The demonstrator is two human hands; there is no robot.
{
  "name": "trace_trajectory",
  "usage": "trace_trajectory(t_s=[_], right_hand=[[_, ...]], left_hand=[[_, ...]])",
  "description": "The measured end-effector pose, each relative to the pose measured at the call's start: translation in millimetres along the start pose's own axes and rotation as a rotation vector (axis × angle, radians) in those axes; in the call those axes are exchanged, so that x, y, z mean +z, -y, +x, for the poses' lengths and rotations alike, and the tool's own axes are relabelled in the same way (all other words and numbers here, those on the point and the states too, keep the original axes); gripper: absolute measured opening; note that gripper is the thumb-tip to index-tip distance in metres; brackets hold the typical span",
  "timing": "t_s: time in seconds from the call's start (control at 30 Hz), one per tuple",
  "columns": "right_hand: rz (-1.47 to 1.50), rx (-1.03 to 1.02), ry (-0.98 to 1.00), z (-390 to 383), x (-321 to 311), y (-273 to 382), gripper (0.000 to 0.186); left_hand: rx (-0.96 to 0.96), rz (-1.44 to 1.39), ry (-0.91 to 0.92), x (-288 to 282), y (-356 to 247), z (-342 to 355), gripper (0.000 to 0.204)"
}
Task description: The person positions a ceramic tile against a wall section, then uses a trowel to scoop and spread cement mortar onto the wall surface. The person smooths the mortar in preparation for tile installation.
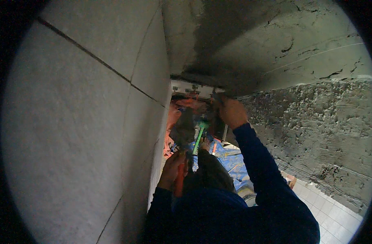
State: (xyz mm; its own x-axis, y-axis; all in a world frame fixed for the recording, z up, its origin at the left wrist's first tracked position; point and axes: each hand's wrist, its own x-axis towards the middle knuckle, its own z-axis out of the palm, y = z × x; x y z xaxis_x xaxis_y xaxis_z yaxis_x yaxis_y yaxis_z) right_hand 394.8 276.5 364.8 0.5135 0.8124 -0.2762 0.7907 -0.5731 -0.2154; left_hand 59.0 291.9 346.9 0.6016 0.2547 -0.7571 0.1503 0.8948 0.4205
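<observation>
Grey walls close in on a narrow corner: a smooth, large-format grey tile wall [76, 122] crossed by a dark joint fills the left side. Across the top and right runs a wall of grey mortar [300, 57], darker and smoother in one broad patch near the corner, ragged and pitted lower down on the right.

Between them the person leans forward in dark navy long sleeves [267, 171], both arms reaching toward the corner. Below, at lower right, small white square tiles [330, 207] show along the mortar's edge. Under the arms lies a crumpled blue plastic sheet [234, 162] with pale smears, and next to the tile wall bunches an orange-red sheet-like material [172, 126].

At the far end, a narrow pale strip [202, 88] sits below the dark mortar. The right hand [234, 113] is raised next to its right end, fingers bent and blurred; whether they grip anything, I cannot tell.

Lower down, close to the tile wall, the left hand [169, 171] is closed around an upright orange-red tool handle [179, 181]. Just beyond that hand shows a blurred dark grey flat shape [183, 128]; whether it joins the handle is unclear.

Between the hands, a slim bright-green stick-like handle [199, 139] stands out at a slant.
</observation>
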Motion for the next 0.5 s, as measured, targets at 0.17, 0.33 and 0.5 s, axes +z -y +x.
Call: trace_trajectory(t_s=[0.17, 0.33, 0.5], right_hand=[[0.116, 0.083, -0.1, -45, 58, -64, 0.045], [0.408, -0.052, -0.066, -46, 115, -93, 0.049], [0.558, 0.008, 0.182, -32, 103, -66, 0.046]], left_hand=[[-0.015, 0.06, -0.023, 0, 4, 5, 0.031], [-0.039, 0.052, -0.001, -3, 1, 8, 0.031], [0.03, 0.023, 0.055, -5, 2, 5, 0.033]])
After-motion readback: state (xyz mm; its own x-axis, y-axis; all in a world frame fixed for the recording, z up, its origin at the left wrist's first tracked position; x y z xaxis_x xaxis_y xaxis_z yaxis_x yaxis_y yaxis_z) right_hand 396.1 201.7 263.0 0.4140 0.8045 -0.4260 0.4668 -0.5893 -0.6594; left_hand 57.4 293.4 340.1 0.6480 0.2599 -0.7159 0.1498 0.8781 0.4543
